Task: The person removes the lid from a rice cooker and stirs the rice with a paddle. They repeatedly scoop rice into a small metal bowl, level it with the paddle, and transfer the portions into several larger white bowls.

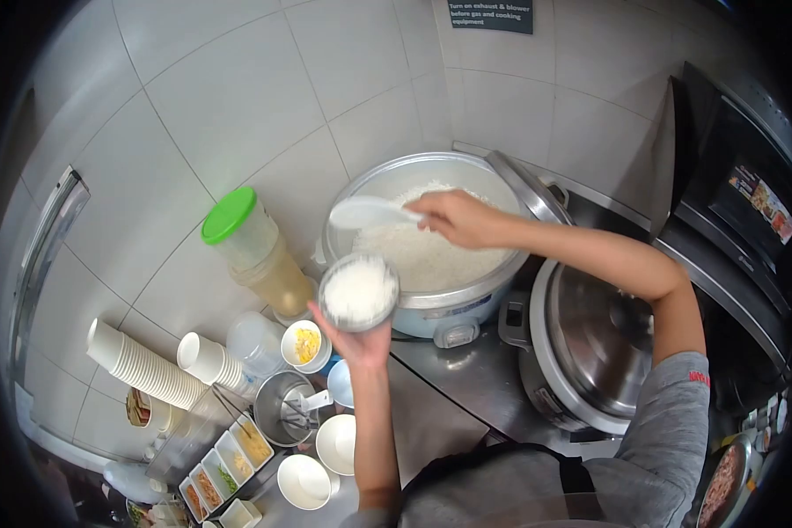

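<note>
My left hand (361,345) holds up a small round bowl (357,324) filled with white rice (359,289). In my right hand (458,216) is a white rice paddle (370,212), its blade pointing left above the bowl. Behind both hands stands a large open rice cooker (453,301) with cooked rice (440,251) inside. The paddle is over the cooker's left rim. Fingers of my left hand wrap the bowl's underside and are partly hidden by it.
A second, lidded cooker (603,343) stands right of the open one. Left are a green-lidded container (229,216), stacked paper cups (150,365), a bowl with yellow pieces (305,346), a metal pot (282,409), white bowls (305,482) and topping trays (227,471).
</note>
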Tool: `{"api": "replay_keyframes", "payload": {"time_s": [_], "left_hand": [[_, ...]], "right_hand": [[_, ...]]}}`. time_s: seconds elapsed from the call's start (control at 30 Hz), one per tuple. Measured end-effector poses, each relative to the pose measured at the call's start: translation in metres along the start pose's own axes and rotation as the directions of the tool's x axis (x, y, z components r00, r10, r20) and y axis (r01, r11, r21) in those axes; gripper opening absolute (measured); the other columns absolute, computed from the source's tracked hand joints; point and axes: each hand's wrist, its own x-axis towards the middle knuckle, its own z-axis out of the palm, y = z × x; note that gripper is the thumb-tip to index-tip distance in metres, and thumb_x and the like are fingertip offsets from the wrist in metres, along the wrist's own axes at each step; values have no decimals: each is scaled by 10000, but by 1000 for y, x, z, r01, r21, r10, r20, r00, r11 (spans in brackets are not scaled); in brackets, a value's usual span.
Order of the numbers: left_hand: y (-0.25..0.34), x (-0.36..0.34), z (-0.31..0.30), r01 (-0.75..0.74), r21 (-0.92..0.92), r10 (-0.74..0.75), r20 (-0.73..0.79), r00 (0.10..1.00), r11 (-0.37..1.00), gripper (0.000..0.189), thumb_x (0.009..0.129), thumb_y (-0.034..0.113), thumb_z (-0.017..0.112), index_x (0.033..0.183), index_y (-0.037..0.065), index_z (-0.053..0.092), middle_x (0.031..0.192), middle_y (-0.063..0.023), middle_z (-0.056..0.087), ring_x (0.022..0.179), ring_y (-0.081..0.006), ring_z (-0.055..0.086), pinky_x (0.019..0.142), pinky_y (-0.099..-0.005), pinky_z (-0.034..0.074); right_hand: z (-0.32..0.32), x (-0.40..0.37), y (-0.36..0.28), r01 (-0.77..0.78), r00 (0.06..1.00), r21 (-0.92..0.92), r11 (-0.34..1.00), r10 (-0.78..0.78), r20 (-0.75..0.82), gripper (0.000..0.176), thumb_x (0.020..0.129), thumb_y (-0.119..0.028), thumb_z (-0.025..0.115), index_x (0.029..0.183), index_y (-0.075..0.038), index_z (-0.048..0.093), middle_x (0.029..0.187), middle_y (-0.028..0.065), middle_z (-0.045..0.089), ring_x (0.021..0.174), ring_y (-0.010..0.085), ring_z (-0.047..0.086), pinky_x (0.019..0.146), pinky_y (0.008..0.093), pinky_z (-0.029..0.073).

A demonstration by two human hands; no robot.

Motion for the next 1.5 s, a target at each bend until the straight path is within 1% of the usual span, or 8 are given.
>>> {"api": "replay_keyframes", "payload": {"time_s": [0.1,0.37,0.7,0.8,0.93,1.1,1.23,1.5], "left_hand": [[4,-74,-18,46,-37,-51,-154,987,998,679,827,608,404,1295,116,392,1328,-105,406,1221,-280,386,1034,-463,286],[-45,-176,-132,176,51,-130,-485,865,983,602,851,546,372,1233,86,441,1245,-103,480,1146,-283,456,998,-454,322],[-72,-195,-184,85,470,258,-617,744,879,591,929,460,346,1268,-22,380,1224,-130,491,1139,-234,464,980,-350,333],[-68,-217,-190,343,803,438,-564,699,487,518,926,352,435,1290,-12,375,1222,-144,501,1152,-246,469,968,-334,357],[4,-241,-107,312,876,16,-341,940,368,383,843,14,552,1217,-5,470,1197,-162,521,1105,-219,514,888,-306,437],[82,-257,-41,160,983,671,-178,720,88,75,832,39,570,771,-5,572,588,-42,539,501,-87,508,449,-219,433],[116,-265,-33,71,844,557,285,780,-532,201,861,104,514,718,-33,542,844,-134,565,848,-220,527,749,-315,419],[55,-267,-78,100,988,-81,-91,993,116,625,812,-44,541,1352,70,249,1271,-152,344,1058,-242,519,799,-321,481]], "right_hand": [[8,26,54,-367,929,-129,921,371,2,286,783,-16,483,1044,-41,595,919,180,628,967,302,576,867,404,385],[116,63,152,-54,998,-741,669,19,-56,118,735,-46,530,752,-121,619,745,68,614,830,236,576,830,433,293],[86,17,105,159,921,-562,812,82,380,91,780,-186,574,759,-146,652,708,48,622,774,221,584,815,409,252],[68,11,122,15,883,-438,899,194,428,129,790,-249,580,808,-154,665,700,20,630,744,183,584,834,412,219],[42,4,129,-363,785,-75,929,348,513,170,761,-217,608,668,-76,626,601,2,578,568,105,509,589,296,386],[28,0,145,-474,822,34,880,428,377,209,799,-190,583,771,9,641,651,65,594,562,121,504,512,257,406],[17,-1,124,-513,837,74,855,479,266,195,827,-190,578,830,-4,638,660,43,587,587,111,504,538,247,416],[2,-48,7,-539,829,321,778,425,363,198,865,-215,549,839,-36,627,626,-5,535,566,60,479,496,201,390]]}}
